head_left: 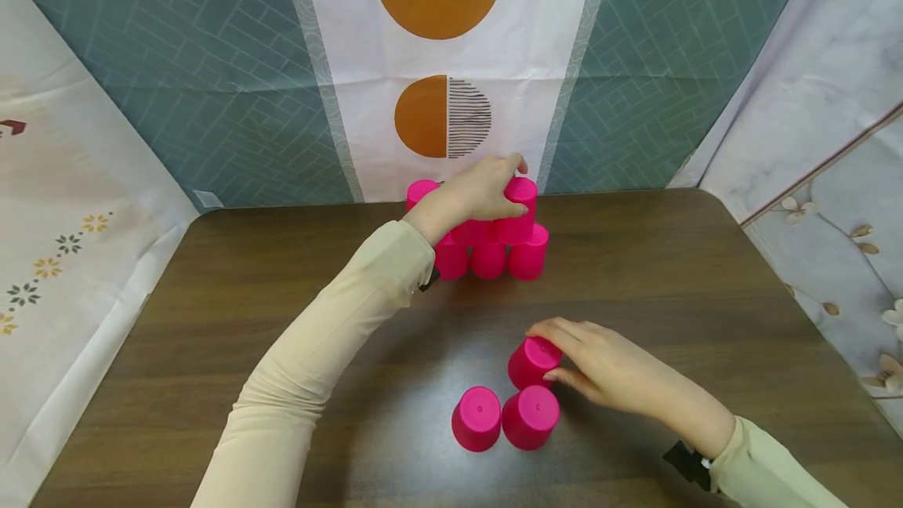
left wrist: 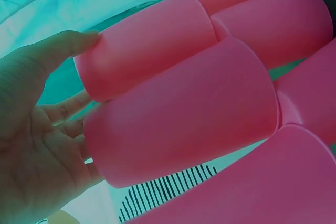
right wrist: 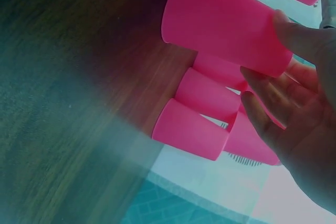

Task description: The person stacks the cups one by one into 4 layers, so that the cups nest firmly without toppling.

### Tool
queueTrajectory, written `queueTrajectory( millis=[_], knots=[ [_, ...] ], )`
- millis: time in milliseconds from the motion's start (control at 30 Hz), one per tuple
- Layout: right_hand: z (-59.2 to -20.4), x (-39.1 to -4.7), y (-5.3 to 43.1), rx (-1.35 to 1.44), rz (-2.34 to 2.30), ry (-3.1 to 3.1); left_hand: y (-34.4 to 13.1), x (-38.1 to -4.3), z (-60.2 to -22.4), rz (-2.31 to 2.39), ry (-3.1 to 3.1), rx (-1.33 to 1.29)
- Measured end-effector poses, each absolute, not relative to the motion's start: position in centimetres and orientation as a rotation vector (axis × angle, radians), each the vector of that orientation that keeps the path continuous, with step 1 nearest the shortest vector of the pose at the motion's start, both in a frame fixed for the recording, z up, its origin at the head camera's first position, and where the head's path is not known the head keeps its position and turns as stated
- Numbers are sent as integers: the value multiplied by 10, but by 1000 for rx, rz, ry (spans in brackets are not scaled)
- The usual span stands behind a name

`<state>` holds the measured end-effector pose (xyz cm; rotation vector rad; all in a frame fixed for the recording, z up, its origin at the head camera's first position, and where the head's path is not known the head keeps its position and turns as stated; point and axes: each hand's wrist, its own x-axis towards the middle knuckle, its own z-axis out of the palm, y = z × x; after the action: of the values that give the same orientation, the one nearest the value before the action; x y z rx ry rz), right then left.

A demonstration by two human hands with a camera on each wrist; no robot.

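Gripping on two fronts here! My left hand (head_left: 480,190) has thumb and fingers around the upper right cup (head_left: 520,227) of the pink stack, which rests on the bottom row (head_left: 488,259) at the far edge of the brown table (head_left: 635,273). Nearer me, my right hand (head_left: 600,367) grasps the rear cup (head_left: 531,365) of an upside-down trio, thumb on one side, fingers on the other. Just in front, the left front cup (head_left: 476,419) and right front cup (head_left: 531,418) stand side by side!

Long, pale cream sleeves (head_left: 299,379) of wrinkled fabric end in cuffs (head_left: 412,252) beside small black wrist pieces (head_left: 687,464).
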<state>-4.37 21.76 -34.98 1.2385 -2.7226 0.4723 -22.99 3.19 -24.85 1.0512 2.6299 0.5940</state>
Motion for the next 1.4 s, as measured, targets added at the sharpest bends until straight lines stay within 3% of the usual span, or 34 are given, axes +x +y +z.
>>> queueTrajectory(
  millis=[333,533,733,933,1133,1400],
  knots=[
    [-358,-45,221,1227,699,-2686,4,-200,-249,663,2870,1239],
    [-371,-47,227,1132,948,-2745,-28,-150,-265,916,2798,1452],
    [-377,-56,224,1095,1089,-2783,-54,-94,-275,1156,2492,1323],
    [-379,-62,219,1111,1086,-2775,-67,-39,-284,1102,2364,1259],
    [-354,-76,213,1109,1023,-2853,-75,-14,-306,1015,2455,1188],
    [-288,-110,201,1100,904,-2846,-74,-4,-327,1045,2542,1194]
  ],
)
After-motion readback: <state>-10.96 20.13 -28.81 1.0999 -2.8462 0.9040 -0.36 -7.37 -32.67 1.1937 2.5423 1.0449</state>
